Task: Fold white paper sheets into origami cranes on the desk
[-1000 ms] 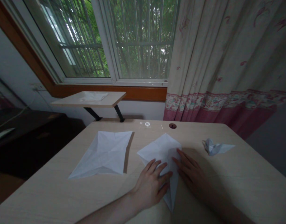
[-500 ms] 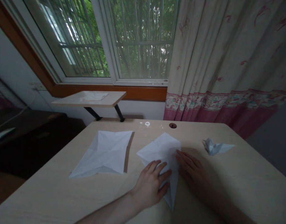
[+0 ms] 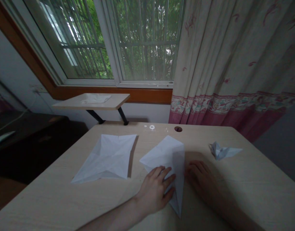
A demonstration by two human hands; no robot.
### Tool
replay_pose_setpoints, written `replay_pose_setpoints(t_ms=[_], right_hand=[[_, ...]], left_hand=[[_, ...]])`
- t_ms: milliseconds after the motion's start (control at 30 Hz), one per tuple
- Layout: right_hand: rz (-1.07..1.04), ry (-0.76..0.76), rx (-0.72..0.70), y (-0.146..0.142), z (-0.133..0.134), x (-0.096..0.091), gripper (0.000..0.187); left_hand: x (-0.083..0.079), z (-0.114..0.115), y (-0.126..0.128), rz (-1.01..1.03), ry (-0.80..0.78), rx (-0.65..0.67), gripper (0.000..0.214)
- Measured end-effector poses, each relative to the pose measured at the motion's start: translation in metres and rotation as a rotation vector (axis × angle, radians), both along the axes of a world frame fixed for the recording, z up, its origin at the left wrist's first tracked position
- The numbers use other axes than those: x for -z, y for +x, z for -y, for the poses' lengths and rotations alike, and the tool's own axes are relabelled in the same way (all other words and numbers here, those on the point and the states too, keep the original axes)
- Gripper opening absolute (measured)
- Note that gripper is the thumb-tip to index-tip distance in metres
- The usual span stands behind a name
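A white sheet folded into a kite shape [image 3: 167,158] lies on the pale wooden desk [image 3: 65,199] in front of me. My left hand [image 3: 156,191] rests flat on its lower left part, fingers stretched out. Just to the right of the paper's right edge my right hand [image 3: 200,180] lies on the desk with its fingers curled inward. A second creased white sheet [image 3: 107,158] lies flat to the left, untouched. At the right sits a small folded paper figure [image 3: 221,150].
A round cable hole [image 3: 178,129] is in the desk's far edge. A small raised shelf [image 3: 92,102] with paper on it stands behind the desk under the window. A patterned curtain [image 3: 234,64] hangs at the right. Dark furniture fills the left.
My right hand has slid off the kite-shaped paper to its right edge and curled its fingers. The paper's right flap now lies flatter. My left hand stays put.
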State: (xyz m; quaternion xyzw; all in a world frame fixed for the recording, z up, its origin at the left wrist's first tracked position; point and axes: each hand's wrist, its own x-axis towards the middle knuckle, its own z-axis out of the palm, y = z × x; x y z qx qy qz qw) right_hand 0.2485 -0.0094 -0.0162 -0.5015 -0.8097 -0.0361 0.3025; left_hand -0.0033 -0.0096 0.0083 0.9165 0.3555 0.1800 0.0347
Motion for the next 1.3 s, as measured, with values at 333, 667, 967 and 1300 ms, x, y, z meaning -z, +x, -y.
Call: replay_pose_setpoints(t_ms=[333,667,967,1300], right_hand=[[0.092,0.052,0.043,0.000,-0.002,0.010,0.017],[0.110,0.037,-0.018,-0.002,-0.001,0.002,0.018],[0.069,0.030,-0.066,-0.001,-0.003,0.000,0.013],[0.065,0.015,-0.112,-0.002,-0.002,-0.002,0.015]], left_hand=[[0.001,0.000,0.000,0.025,0.031,0.014,0.034],[0.002,-0.004,0.000,0.098,-0.006,0.006,0.029],[-0.003,-0.005,-0.001,0.080,-0.095,-0.031,0.033],[-0.005,-0.006,0.000,0.115,-0.091,-0.017,0.034]])
